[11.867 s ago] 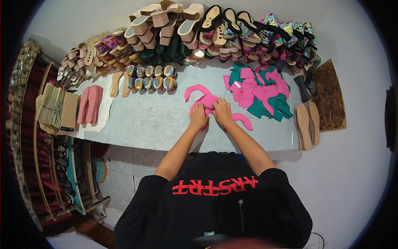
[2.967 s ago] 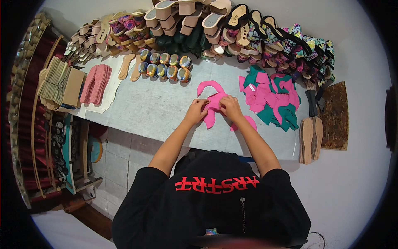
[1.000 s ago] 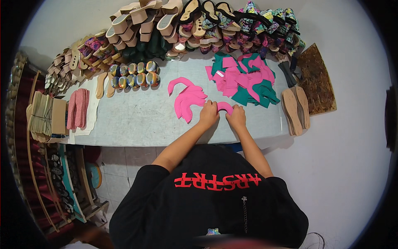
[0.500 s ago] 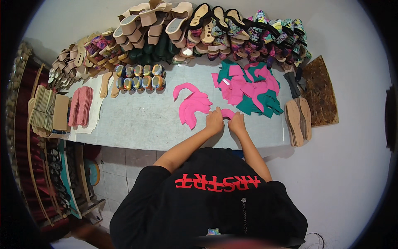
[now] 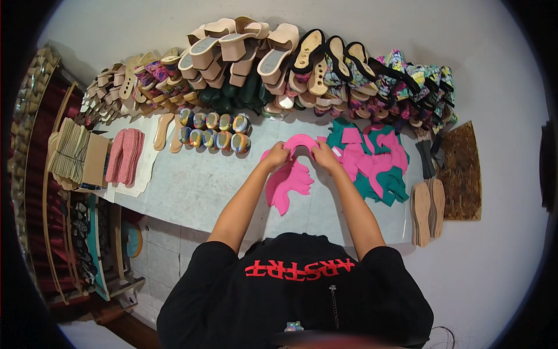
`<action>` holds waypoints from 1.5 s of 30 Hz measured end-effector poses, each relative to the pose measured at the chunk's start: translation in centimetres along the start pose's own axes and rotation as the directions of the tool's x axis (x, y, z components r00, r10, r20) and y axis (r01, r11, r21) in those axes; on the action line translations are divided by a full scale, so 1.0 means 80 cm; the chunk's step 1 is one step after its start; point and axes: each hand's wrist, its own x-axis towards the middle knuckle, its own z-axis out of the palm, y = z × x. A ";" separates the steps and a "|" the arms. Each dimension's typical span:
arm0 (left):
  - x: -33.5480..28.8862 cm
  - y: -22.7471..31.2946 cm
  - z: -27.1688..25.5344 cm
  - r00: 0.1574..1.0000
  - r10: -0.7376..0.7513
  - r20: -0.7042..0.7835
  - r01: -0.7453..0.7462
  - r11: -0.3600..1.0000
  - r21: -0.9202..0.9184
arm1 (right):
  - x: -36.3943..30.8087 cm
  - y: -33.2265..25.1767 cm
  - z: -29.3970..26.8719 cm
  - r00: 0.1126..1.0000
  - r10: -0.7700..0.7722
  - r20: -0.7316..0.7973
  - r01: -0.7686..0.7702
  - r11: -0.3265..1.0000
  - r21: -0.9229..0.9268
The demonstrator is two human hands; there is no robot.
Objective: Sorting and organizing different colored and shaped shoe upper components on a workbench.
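My left hand (image 5: pixel 277 156) and my right hand (image 5: pixel 324 156) grip the two ends of an arched pink shoe-upper piece (image 5: pixel 300 140). The piece curves away from me, its middle bowed up between my hands. Just below it, nearer me, lies a fan of overlapping curved pink pieces (image 5: pixel 287 185) on the pale table (image 5: pixel 203 180). To the right of my right hand is a loose heap of pink and green cut pieces (image 5: pixel 366 166). Both hands have their fingers closed on the ends, and the fingertips are partly hidden.
Finished heeled sandals (image 5: pixel 232 52) are piled along the wall at the back. Small round jars (image 5: pixel 212 131) stand in two rows. Pink soles (image 5: pixel 125 156) lie at the left, tan soles (image 5: pixel 428 212) at the right edge, beside a worn brown board (image 5: pixel 462 171).
Both hands have moved away from me, carrying the arched pink piece from the table's near side to above the pink fan. The whole view has shifted slightly.
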 end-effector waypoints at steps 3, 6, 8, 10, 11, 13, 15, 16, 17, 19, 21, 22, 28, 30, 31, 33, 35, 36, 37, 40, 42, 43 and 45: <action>0.039 -0.002 -0.025 0.904 0.347 -0.248 -0.229 0.885 0.406 | 0.036 -0.006 0.021 0.997 -0.014 -0.075 0.007 0.996 -0.086; 0.063 0.003 -0.035 0.893 0.351 -0.283 -0.203 0.873 0.443 | 0.067 0.007 0.039 0.987 -0.045 -0.157 0.023 0.990 -0.141; 0.069 0.004 -0.041 0.899 0.333 -0.284 -0.181 0.873 0.453 | 0.078 0.014 0.048 0.979 -0.080 -0.185 0.051 0.987 -0.155; 0.071 -0.003 -0.045 0.780 0.490 -0.389 -0.137 0.741 0.657 | 0.077 0.016 0.056 0.945 -0.245 -0.218 0.173 0.937 -0.302; 0.063 -0.004 -0.047 0.785 0.477 -0.395 -0.127 0.747 0.652 | 0.070 0.010 0.058 0.949 -0.237 -0.206 0.169 0.938 -0.303; 0.024 0.015 -0.047 0.788 0.396 -0.471 0.084 0.688 0.721 | 0.045 -0.028 0.051 0.857 -0.423 -0.293 0.173 0.773 -0.610; -0.001 0.014 -0.050 0.832 0.276 -0.482 0.175 0.693 0.700 | 0.035 -0.033 0.053 0.900 -0.405 -0.158 0.259 0.792 -0.553; -0.010 0.009 -0.051 0.869 0.184 -0.459 0.234 0.664 0.710 | 0.030 -0.033 0.056 0.922 -0.386 -0.023 0.327 0.811 -0.484; -0.020 0.002 -0.051 0.895 0.085 -0.438 0.292 0.629 0.720 | 0.023 -0.033 0.063 0.922 -0.387 -0.012 0.334 0.811 -0.481; -0.023 -0.021 -0.051 0.870 0.160 -0.467 0.270 0.639 0.721 | 0.009 -0.033 0.079 0.939 -0.312 0.148 0.340 0.764 -0.548; -0.029 -0.028 -0.051 0.894 0.212 -0.394 0.131 0.719 0.683 | 0.000 -0.031 0.089 0.943 -0.302 0.140 0.330 0.793 -0.512; -0.033 -0.032 -0.052 0.877 0.271 -0.397 0.033 0.790 0.613 | -0.002 -0.028 0.092 0.929 -0.355 0.103 0.361 0.810 -0.462; -0.051 -0.039 -0.060 0.855 0.469 -0.221 -0.376 0.855 0.359 | -0.003 -0.028 0.092 0.902 -0.428 0.050 0.431 0.900 -0.071; -0.058 -0.033 -0.063 0.858 0.455 -0.238 -0.387 0.878 0.282 | -0.010 -0.048 0.090 0.893 -0.448 0.045 0.444 0.893 0.075; -0.060 -0.029 -0.065 0.864 0.438 -0.247 -0.396 0.896 0.203 | -0.014 -0.058 0.089 0.913 -0.404 0.051 0.389 0.902 0.186; -0.059 -0.017 -0.068 0.851 0.450 -0.270 -0.424 0.893 0.154 | -0.012 -0.060 0.083 0.932 -0.359 0.053 0.330 0.899 0.288; -0.055 -0.001 -0.069 0.839 0.458 -0.293 -0.448 0.888 0.104 | -0.004 -0.056 0.078 0.894 -0.447 0.040 0.439 0.889 0.134; -0.053 0.008 -0.069 0.869 0.418 -0.266 -0.415 0.907 0.072 | 0.001 -0.055 0.072 0.894 -0.447 0.038 0.439 0.889 0.131; -0.050 0.017 -0.069 0.895 0.378 -0.236 -0.379 0.924 0.043 | 0.006 -0.053 0.064 0.931 -0.359 0.059 0.352 0.930 0.104; -0.015 0.010 -0.072 0.886 0.410 -0.216 -0.396 0.912 0.106 | 0.025 -0.042 0.049 0.969 -0.247 0.005 0.245 0.964 0.101; 0.016 0.006 -0.068 0.870 0.451 -0.201 -0.414 0.887 0.203 | 0.045 -0.021 0.041 0.961 -0.235 -0.144 0.243 0.969 0.040; 0.027 0.007 -0.063 0.868 0.457 -0.193 -0.420 0.884 0.204 | 0.053 -0.012 0.040 0.960 -0.236 -0.154 0.244 0.969 0.038; 0.043 0.019 -0.054 0.846 0.470 -0.251 -0.392 0.868 0.305 | 0.066 -0.003 0.036 0.942 -0.233 -0.241 0.238 0.971 -0.008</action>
